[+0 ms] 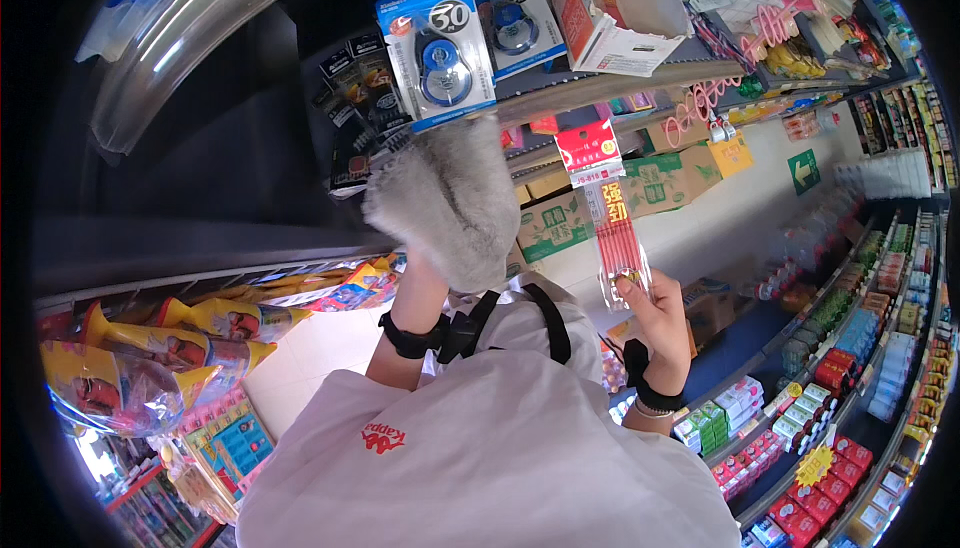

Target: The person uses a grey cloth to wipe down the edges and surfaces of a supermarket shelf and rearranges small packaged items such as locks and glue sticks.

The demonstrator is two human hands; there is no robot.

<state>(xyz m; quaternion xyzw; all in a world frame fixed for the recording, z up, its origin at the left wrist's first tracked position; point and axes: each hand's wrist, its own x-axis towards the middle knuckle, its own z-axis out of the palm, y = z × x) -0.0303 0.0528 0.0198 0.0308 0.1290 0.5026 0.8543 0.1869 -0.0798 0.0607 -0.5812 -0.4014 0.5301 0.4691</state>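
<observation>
A grey furry mitt (454, 207) covers my left hand, so its fingers are hidden; only the wrist (425, 278) and forearm show below. The mitt's upper edge meets the bottom of a blue-and-white blister pack of correction tape (442, 60) on the shelf. Beside it lie small black packets (367, 83). Out to the right, my right hand (658, 312) pinches the lower end of a clear packet of red pen refills (616, 229) between thumb and fingers. The packet hangs over the aisle, its red header (589, 144) pointing away from me.
A second correction tape pack (521, 27) and a torn white carton (626, 45) sit on the shelf (547, 102). Green-and-brown drink cartons (555, 225) stand below. Packaged yellow toys (180, 353) hang at left. Stocked shelves (795, 349) curve along the right side.
</observation>
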